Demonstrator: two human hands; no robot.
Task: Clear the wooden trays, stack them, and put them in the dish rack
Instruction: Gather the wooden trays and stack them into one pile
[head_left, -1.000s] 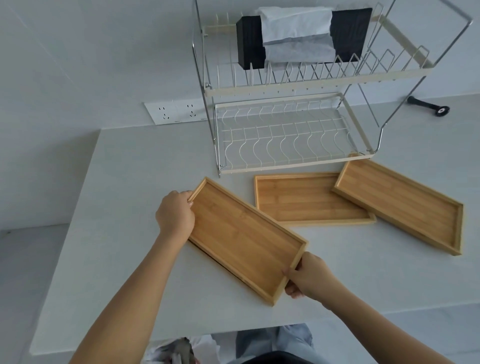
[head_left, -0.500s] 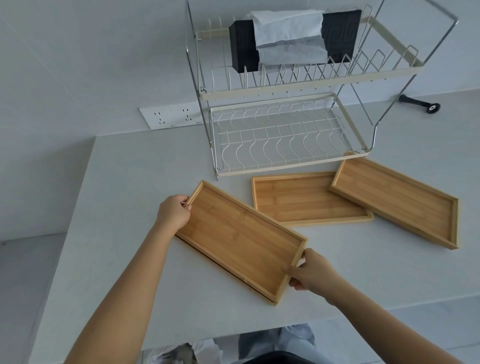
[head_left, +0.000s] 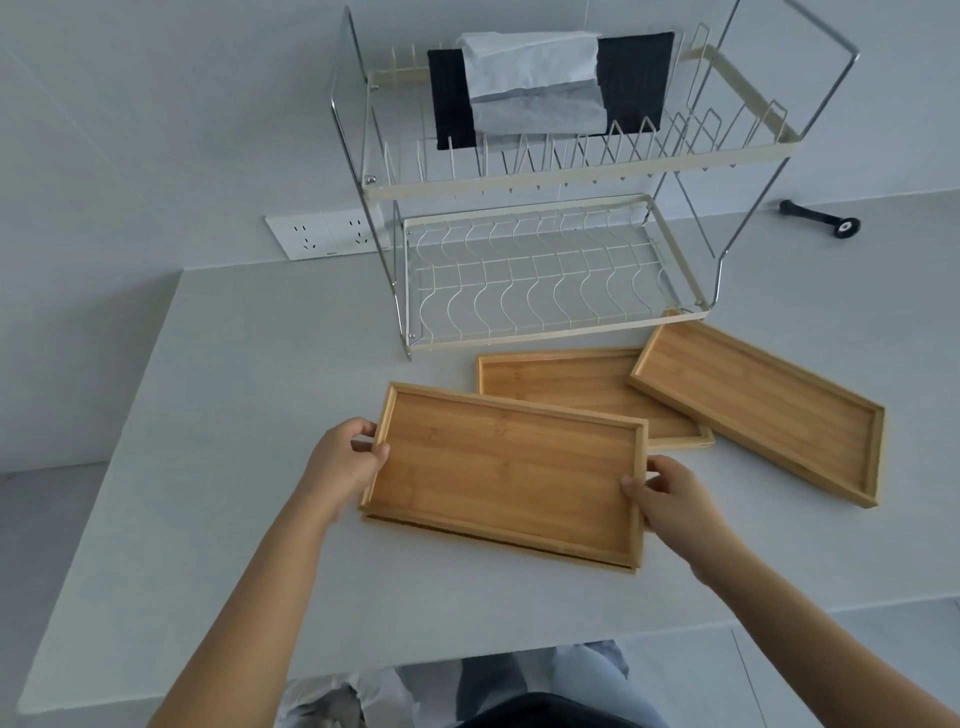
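Three empty wooden trays are in view on the white counter (head_left: 249, 364). The near tray (head_left: 509, 478) is lifted off the counter, with a shadow under its front edge. My left hand (head_left: 345, 462) grips its left short end and my right hand (head_left: 670, 499) grips its right short end. Its far right corner overlaps the middle tray (head_left: 561, 379), which lies flat in front of the dish rack (head_left: 545, 338). The right tray (head_left: 763, 410) lies at an angle, its near left corner resting over the middle tray.
The two-tier wire rack stands at the back, its lower tier holding nothing. On the upper tier sit a black box (head_left: 634, 78) and a white cloth (head_left: 530, 78). A wall socket (head_left: 327, 236) is at left. A black tool (head_left: 821, 218) lies at back right.
Both hands have raised the near tray off the counter and turned it from a diagonal to nearly square with the counter edge, shifting it right over the middle tray's corner.
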